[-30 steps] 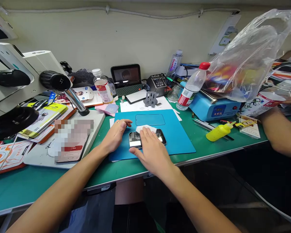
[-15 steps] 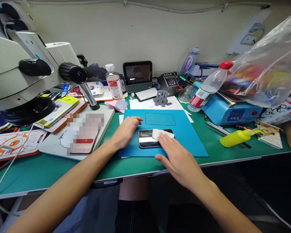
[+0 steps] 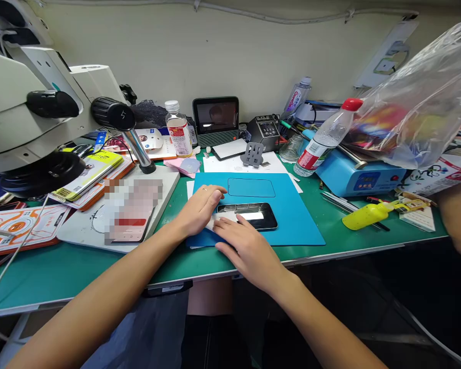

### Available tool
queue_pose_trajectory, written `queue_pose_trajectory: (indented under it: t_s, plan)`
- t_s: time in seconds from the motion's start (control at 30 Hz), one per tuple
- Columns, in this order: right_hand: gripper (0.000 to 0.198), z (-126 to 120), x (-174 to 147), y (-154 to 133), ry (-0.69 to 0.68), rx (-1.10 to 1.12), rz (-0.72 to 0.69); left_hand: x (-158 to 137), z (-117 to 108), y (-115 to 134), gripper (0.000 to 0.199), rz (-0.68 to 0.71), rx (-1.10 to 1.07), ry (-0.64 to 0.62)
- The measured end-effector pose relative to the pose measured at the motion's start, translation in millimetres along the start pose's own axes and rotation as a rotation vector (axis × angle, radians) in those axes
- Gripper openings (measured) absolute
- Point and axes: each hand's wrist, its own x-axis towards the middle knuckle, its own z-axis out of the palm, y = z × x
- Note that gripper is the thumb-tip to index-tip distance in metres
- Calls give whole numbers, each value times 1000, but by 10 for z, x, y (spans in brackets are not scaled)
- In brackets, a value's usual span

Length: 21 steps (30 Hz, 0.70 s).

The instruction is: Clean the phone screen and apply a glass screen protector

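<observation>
Phone (image 3: 263, 216): laid mid-way on blue mat (image 3: 297, 221). White wipe (image 3: 212, 224): pressed, toward mat's left, beneath outstretched right hand (image 3: 249, 251). Left hand (image 3: 200, 210): half-curled over mat's left edge; hold cannot be told.

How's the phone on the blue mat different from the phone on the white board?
The mat phone looks dark and shiny; the board phone looks pinkish, with some red. The mat phone lies crosswise; the board phone points forward, at a slant. Both lie flat.
</observation>
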Motion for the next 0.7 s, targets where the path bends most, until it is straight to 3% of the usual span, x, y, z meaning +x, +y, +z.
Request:
queue_pose_trajectory:
  t_s: [0.1,0.23,0.33,0.47,0.53,0.7]
  plan:
    - [33,-120,-60,136,114,54,15,15,-11,6,48,8,18,1]
    - [31,-271,-72,352,268,-2,221,39,-88,22,20,2,111,-86]
    - [33,-296,-30,457,185,-87,334,33,-160,55,17,55,203,-188]
    - [18,-248,72,449,102,-93,317,14,-204,72,21,134,323,-239]
    - [11,-252,125,404,85,-57,299,10,-202,63,24,142,347,-246]
    - [18,-384,197,316,128,156,302,9,-182,74,24,160,266,-224]
